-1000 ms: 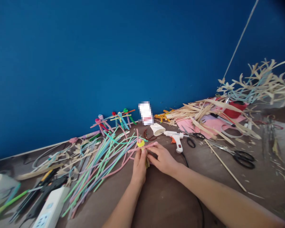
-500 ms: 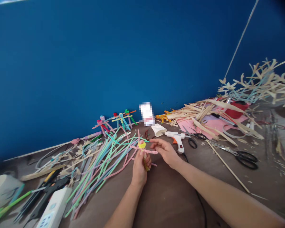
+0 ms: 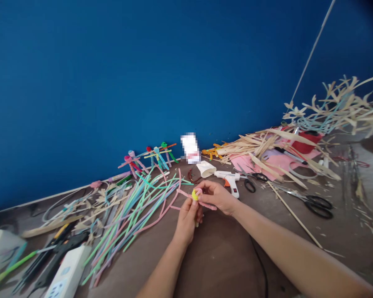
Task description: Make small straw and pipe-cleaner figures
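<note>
Key relation: figure (image 3: 195,195), pink with a yellow band, is between the hands, touching both. Its body seems to run away from the wearer, the lower part hidden in the left hand (image 3: 186,218); its pink arms lie crosswise, slanting down to the right. Neither hand is clearly nearer.

Hands: left closed around the body, thumb beside the yellow band. Right (image 3: 217,197) closed, fingertips pinching pink at the band.

Count:
- Figure in hands: one.
- Standing figures (image 3: 158,155), beyond the left hand against the wall (image 3: 186,66): five.
- Orange figures (image 3: 214,152), beyond the right hand: overlapping, number unclear.
- Stems (image 3: 149,203), left of the left hand: many, tangled, not countable.
- White glue gun (image 3: 231,177), just beyond the right hand: one.
- Black-handled scissors (image 3: 306,199), right of the right hand: two.
- Power strip (image 3: 69,267), well left of the left hand: one.
</note>
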`<action>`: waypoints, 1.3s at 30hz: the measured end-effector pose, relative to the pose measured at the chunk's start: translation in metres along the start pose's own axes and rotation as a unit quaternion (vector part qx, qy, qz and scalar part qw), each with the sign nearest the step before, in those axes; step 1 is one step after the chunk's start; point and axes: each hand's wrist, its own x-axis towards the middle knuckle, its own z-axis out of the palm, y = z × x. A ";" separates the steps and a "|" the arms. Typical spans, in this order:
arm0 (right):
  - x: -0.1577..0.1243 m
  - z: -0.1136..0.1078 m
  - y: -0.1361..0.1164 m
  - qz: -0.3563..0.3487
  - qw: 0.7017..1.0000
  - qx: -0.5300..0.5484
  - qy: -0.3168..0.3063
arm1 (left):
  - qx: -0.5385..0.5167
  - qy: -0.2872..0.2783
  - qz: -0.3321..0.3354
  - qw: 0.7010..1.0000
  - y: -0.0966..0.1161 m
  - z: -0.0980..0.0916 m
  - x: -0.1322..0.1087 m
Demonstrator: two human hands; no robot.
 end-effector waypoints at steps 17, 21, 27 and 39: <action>-0.001 0.001 0.000 -0.037 0.998 -0.040 0.015 | -0.077 -0.015 -0.025 0.997 0.005 0.000 -0.001; 0.000 0.000 0.002 -0.057 0.996 -0.065 0.017 | -0.048 0.005 -0.006 0.999 0.004 0.000 0.000; -0.002 0.001 0.002 -0.068 0.995 -0.072 0.008 | -0.034 0.025 0.037 0.998 0.004 -0.001 -0.001; -0.003 0.001 -0.004 -0.141 0.981 -0.129 0.023 | -0.032 0.011 -0.008 0.999 0.001 -0.002 -0.001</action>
